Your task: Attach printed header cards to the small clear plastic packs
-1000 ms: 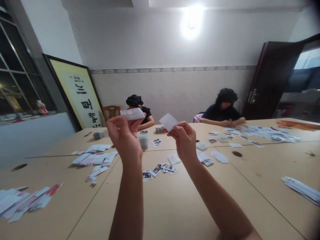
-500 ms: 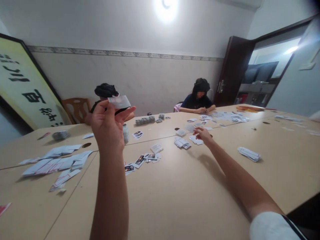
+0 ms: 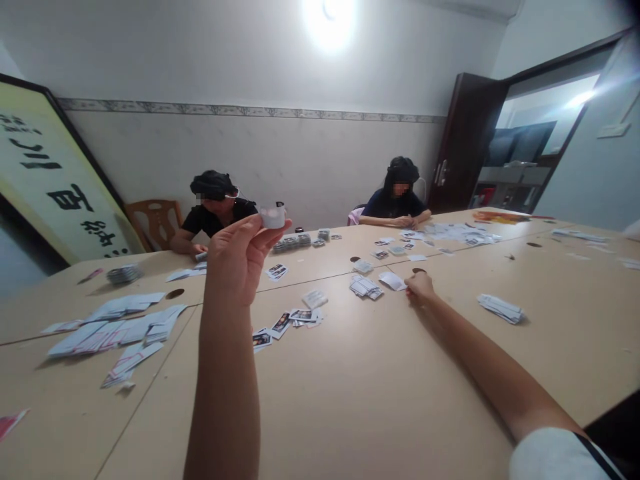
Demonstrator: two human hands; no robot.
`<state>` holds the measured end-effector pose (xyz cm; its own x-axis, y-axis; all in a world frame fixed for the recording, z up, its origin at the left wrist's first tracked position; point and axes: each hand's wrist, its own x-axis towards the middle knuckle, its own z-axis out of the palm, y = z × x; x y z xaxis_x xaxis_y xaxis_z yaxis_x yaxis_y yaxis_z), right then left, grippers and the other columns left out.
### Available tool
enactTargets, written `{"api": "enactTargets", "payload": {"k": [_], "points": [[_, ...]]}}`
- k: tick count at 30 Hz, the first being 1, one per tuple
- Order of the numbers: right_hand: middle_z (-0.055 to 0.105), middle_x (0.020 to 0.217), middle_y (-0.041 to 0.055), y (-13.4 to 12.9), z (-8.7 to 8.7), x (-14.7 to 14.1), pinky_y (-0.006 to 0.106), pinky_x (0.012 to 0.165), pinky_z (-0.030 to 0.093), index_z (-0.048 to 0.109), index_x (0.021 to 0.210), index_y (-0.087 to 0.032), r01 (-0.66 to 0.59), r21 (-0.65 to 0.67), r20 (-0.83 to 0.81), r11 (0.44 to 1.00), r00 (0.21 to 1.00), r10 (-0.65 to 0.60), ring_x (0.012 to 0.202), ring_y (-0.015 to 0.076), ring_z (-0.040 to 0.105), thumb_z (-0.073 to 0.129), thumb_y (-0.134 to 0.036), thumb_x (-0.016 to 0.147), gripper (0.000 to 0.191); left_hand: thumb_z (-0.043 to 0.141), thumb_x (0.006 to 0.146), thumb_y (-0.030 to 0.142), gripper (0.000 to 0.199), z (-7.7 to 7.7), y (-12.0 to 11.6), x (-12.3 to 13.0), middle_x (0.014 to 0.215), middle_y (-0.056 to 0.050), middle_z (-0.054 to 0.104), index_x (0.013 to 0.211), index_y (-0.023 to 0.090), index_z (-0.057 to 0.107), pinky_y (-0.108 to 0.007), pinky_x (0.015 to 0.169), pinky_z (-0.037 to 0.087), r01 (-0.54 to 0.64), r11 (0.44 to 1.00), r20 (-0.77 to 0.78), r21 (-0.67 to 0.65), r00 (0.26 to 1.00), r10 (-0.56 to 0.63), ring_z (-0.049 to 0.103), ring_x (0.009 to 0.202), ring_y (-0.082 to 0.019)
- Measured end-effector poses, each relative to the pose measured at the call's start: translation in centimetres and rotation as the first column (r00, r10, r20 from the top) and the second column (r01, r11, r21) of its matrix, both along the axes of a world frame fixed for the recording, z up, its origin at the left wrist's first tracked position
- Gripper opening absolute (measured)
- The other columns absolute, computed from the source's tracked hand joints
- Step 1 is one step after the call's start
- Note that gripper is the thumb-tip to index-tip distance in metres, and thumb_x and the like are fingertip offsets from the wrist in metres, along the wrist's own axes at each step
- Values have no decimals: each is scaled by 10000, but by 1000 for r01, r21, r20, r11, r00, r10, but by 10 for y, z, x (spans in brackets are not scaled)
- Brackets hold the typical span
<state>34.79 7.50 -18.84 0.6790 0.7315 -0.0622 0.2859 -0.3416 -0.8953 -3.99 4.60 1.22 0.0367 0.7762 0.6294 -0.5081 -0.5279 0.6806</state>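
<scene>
Raised above the table, my left hand (image 3: 245, 250) pinches a small translucent sleeve (image 3: 273, 216) between thumb and fingers. My right hand (image 3: 420, 288) is low over the table, its fingertips at the right edge of a white paper slip (image 3: 393, 281). Left of that slip lies a pile of folded white papers (image 3: 365, 287), with a clear packet (image 3: 363, 266) just behind it. Nearer the middle are another clear packet (image 3: 315, 299) and several printed photo cards (image 3: 281, 325), some partly behind my left forearm.
Stacks of white papers (image 3: 107, 333) cover the table's left side. A folded bundle (image 3: 500, 309) lies at right. Across the table sit two people (image 3: 215, 207), (image 3: 397, 200), with rows of small stacks (image 3: 293, 243) between them.
My left hand has moved right and turned, still holding the sleeve. My right hand has come down and slightly right to the white slip, its fingers drawn together.
</scene>
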Motion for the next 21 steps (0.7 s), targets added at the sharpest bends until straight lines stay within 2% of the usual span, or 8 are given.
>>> {"api": "enactTargets", "payload": {"k": [4,7,9,10,12,14,17,21], "points": [[674,1213,100,8,33,-13,408,851,605,632,1246,-147,-99,19,0,995,995,99,1003,217,694,663,-332,979,327,764,779,320,162,-5,13,-3,819,-58,804,833,175,811,-381,903,608,-151,988,-97,37,983,154,781,830,-221],[701,1020,47,20,70,-44,306,692,602,656,1138,-141,-239,173,-4,955,970,244,795,148,689,651,-331,989,242,798,733,401,262,-11,30,-8,805,-34,796,881,186,816,-349,867,604,-312,949,-169,45,934,316,752,765,-180],[670,779,-14,26,99,-76,211,511,508,654,1014,-134,-337,322,0,885,935,356,558,89,610,661,-323,977,192,782,733,477,372,-16,41,-16,847,-54,801,941,171,816,-350,836,604,-384,921,-306,71,870,386,745,778,-191],[651,691,-28,28,114,-94,187,456,453,648,966,-148,-386,401,5,831,908,420,491,79,589,684,-332,951,188,775,735,505,420,-18,46,-20,871,-73,804,970,159,815,-362,826,605,-407,909,-378,93,830,410,747,798,-211],[647,636,-40,30,139,-134,182,422,415,630,912,-182,-456,536,14,710,846,533,459,86,602,719,-395,894,232,805,708,511,472,-21,54,-28,907,-112,807,993,135,814,-398,824,604,-440,888,-473,135,758,448,754,852,-264],[674,680,-33,29,157,-175,188,460,456,627,899,-203,-485,637,19,599,787,617,518,100,649,725,-470,849,289,861,659,460,481,-24,57,-34,952,-143,806,1000,123,811,-437,872,595,-463,869,-512,175,711,482,755,924,-305],[703,773,-8,29,165,-227,199,525,513,635,908,-210,-466,731,3,499,733,680,642,123,695,769,-552,760,396,878,666,394,460,-26,57,-34,1036,-146,797,1041,140,798,-472,973,561,-478,838,-539,263,648,539,742,1017,-308],[707,785,3,34,154,-263,232,513,544,602,966,-219,-405,778,-97,481,679,727,651,149,686,779,-663,689,552,882,705,347,399,-28,54,-22,1119,-117,776,1057,182,790,-454,1005,542,-476,788,-546,390,570,614,712,1089,-286]]}}
